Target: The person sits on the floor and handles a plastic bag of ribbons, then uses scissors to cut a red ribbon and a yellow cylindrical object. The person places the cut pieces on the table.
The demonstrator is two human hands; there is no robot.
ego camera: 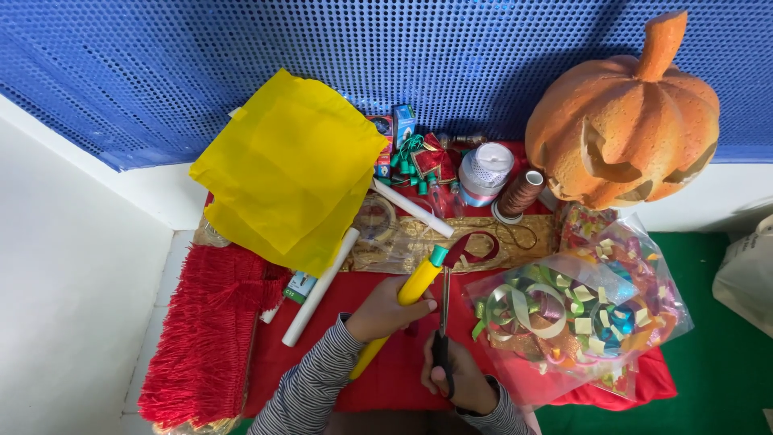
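Left hand (385,310) wrapped around a yellow tube (400,308) tipped with dark red ribbon (471,246), at centre. Right hand (455,379) gripping black scissors (442,338), blades up, just beside the tube. Bag of ribbon bows (580,310) at 3 o'clock; yellow tissue paper (286,169) at 11 o'clock.

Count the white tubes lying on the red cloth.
2: one white tube beside the left hand, another beyond the scissors. Yellow paper may hide more.

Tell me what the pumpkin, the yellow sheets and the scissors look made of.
Pumpkin: probably foam or plaster, matte, with a grainy orange surface. Yellow sheets: thin tissue-like paper, creased and matte. Scissors in the right hand: grey metal blades, dark, probably plastic handles.
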